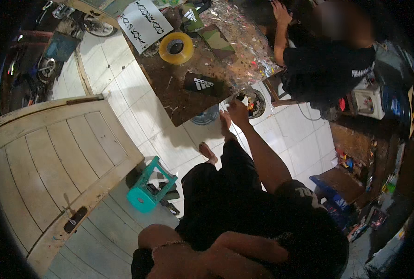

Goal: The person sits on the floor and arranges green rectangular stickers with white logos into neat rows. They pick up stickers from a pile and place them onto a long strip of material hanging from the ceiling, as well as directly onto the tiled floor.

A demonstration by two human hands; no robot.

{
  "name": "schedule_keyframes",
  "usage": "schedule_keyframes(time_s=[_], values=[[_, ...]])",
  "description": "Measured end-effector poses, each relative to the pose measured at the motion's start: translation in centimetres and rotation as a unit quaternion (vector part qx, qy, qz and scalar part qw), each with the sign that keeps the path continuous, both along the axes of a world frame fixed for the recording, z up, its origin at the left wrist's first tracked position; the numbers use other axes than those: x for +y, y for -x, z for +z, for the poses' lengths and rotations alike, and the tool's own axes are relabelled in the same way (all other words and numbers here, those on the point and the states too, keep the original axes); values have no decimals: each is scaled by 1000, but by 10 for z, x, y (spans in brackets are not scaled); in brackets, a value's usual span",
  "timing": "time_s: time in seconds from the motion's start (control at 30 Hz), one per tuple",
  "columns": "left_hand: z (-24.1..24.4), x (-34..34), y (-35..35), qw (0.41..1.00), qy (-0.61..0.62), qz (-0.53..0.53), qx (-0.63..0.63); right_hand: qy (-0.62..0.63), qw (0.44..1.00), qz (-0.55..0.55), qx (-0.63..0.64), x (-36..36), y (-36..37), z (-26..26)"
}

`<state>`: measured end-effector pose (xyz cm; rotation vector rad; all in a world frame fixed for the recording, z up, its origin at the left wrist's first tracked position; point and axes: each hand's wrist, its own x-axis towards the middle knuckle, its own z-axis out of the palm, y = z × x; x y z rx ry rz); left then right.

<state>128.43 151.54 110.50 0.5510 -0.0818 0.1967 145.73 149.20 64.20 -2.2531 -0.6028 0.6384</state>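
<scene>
My right hand is stretched out, bent at the wrist, beside the near right corner of a worn, paint-spotted wooden table. Its fingers look curled; whether they hold anything is unclear. Just behind it stands a round bin with mixed scraps, and a white scrap shows by the fingers. On the table lie a black piece with an Adidas logo, a roll of yellowish clear tape, a camouflage piece and a green Adidas piece. Bare skin with a thin chain fills the bottom; my left hand is unclear there.
A printed white sheet overhangs the table's left edge. Another person in a black shirt is at the right, one arm over the dark area. A green plastic stool stands by a wooden door. Shelving with clutter lines the right.
</scene>
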Motion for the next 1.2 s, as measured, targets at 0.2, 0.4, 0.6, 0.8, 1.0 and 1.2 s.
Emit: schedule_keyframes(time_s=[0.2, 0.4, 0.6, 0.8, 1.0, 1.2], values=[[-14, 21, -61, 996, 68, 62, 9, 78, 992, 103, -3, 82, -49, 27], [-9, 34, -82, 991, 85, 107, 0, 86, 987, 122, -51, 78, -53, 3], [-5, 27, -79, 987, 93, 129, -25, 63, 987, 121, -79, 75, -52, -12], [6, 19, -41, 983, 84, 155, -54, 17, 990, 96, 105, 60, -31, -6], [18, 1, 19, 977, 65, 173, -106, -39, 994, 60, 80, 25, 1, -18], [29, -26, 87, 962, 50, 203, -177, -86, 988, 57, 114, -14, 53, 15]])
